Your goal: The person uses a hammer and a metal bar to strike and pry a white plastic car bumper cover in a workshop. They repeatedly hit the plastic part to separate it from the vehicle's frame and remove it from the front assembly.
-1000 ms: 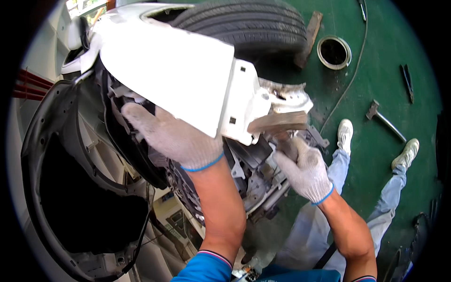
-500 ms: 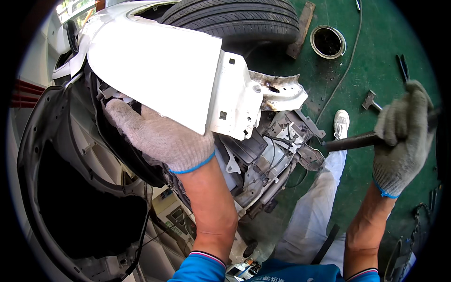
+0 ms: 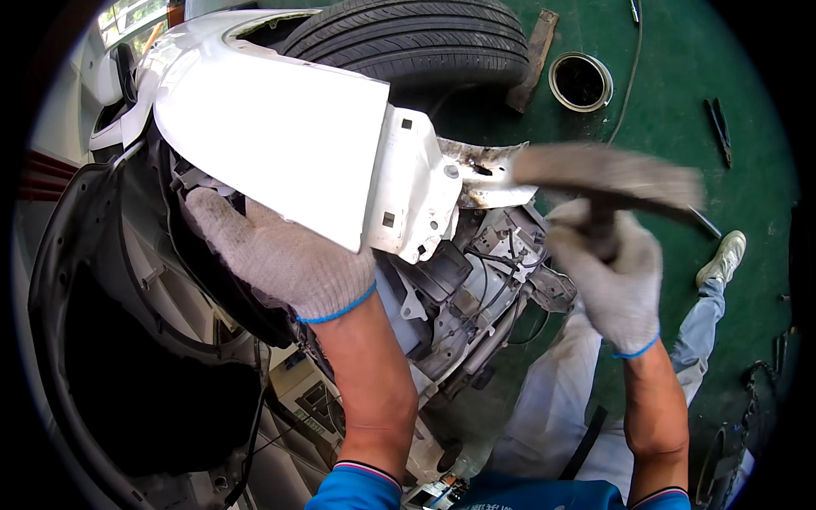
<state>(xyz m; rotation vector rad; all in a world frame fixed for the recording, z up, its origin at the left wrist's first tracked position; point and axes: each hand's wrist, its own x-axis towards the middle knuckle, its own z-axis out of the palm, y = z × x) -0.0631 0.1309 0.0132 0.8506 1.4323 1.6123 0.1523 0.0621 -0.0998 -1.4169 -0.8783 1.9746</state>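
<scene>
A white car fender stretches across the upper left, with a white bracket at its front end. Beyond that juts a scorched metal piece. My left hand, in a knitted glove with blue trim, reaches beneath the fender's lower edge. One digit shows there; the other fingers are hidden, so I cannot tell whether they grip anything. My right hand, also gloved, is wrapped around the handle of a hammer. Its long head is smeared by motion and hovers right of the scorched piece, overlapping its end in view.
A tire is behind the fender. On the green floor are a wooden block, a round can and black pliers-like tool. The engine bay lies exposed; the raised hood fills the left.
My right hand has swung left and inward with the hammer, toward the scorched metal. The left hand stays under the fender. A shoe and lower leg now show farther right.
</scene>
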